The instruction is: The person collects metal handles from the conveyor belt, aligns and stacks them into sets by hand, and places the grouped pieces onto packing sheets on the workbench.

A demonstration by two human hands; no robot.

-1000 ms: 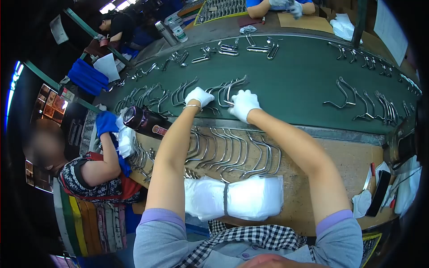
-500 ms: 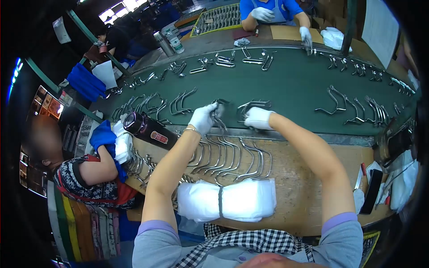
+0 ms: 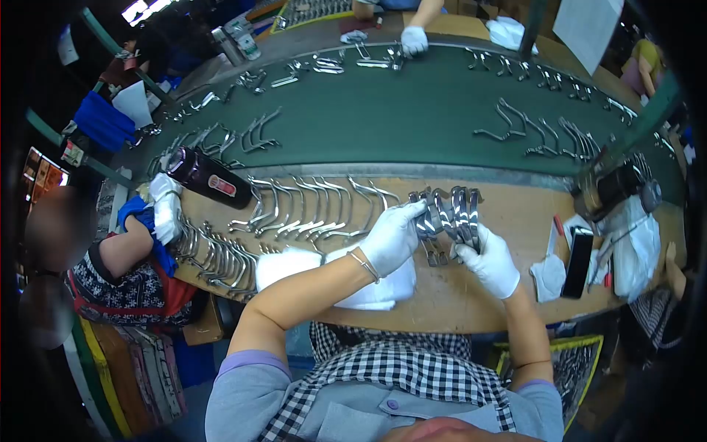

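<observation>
My left hand (image 3: 390, 243), in a white glove, is closed on the left side of a bunch of shiny curved metal levers (image 3: 446, 215). My right hand (image 3: 490, 265), gloved too, grips the same bunch from its lower right. Several levers stand side by side between the hands, above the wooden table (image 3: 479, 298). Left of my left hand lies a row of similar curved levers (image 3: 317, 210) on the wood. A roll of white plastic bags (image 3: 379, 287) lies under my left forearm, partly hidden by it.
Beyond the wood runs a green belt (image 3: 375, 121) carrying more metal parts. A dark thermos (image 3: 210, 177) lies at the left. A phone (image 3: 578, 264) and white plastic (image 3: 637, 250) lie at the right. Across the belt, a co-worker's gloved hand (image 3: 414, 41) touches parts; another person sits at left.
Both hands have come back from the green belt to above the wooden table, now together on one bunch of levers. The view has shifted too. The co-worker's hand has moved left.
</observation>
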